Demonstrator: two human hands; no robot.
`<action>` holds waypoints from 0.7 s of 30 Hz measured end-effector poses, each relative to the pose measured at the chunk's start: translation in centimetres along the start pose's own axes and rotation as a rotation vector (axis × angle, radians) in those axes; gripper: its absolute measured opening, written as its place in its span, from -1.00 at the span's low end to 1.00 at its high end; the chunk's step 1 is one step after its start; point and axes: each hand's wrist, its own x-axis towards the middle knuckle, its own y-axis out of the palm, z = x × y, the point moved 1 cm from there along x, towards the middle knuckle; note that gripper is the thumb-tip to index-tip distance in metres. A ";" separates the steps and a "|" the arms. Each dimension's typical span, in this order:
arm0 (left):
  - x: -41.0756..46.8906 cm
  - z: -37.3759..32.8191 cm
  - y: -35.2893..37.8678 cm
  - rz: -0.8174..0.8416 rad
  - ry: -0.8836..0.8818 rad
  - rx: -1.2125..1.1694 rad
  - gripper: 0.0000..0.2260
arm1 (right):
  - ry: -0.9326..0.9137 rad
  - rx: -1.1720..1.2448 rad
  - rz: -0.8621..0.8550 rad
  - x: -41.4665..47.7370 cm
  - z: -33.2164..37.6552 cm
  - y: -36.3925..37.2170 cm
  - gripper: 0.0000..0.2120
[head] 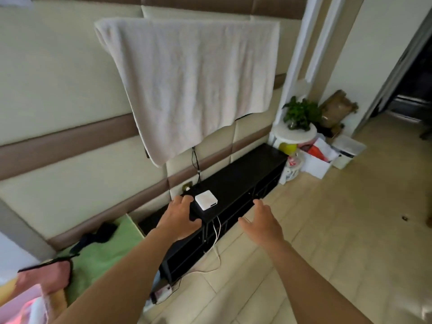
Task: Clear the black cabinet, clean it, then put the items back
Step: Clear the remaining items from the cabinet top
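The long, low black wooden cabinet (247, 176) stands with its back edge against the padded wall. Its top is bare from the middle to the right end. A small white square plastic box (206, 199) sits near the left end, close to the front edge. The left hand (180, 218) hovers at that left end just beside the box, fingers spread and relaxed, grasping nothing. The right hand (261, 224) is released too, held over the beige tiled floor (327, 218) in front. Thin white cables (217, 232) drop from the front edge to the floor.
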 end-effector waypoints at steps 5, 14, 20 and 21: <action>4.4 1.3 1.3 0.038 -0.040 -0.025 -0.34 | 0.015 -0.004 0.059 4.4 -0.4 0.8 -0.29; 19.1 8.5 5.6 0.130 -0.223 -0.094 -0.33 | 0.006 -0.019 0.208 22.0 1.6 7.2 -0.30; 28.2 13.0 8.8 0.216 -0.399 -0.166 -0.36 | 0.078 -0.027 0.361 32.1 1.3 12.5 -0.30; 29.4 13.5 9.5 0.228 -0.431 -0.190 -0.38 | 0.090 -0.020 0.390 33.6 0.9 13.5 -0.30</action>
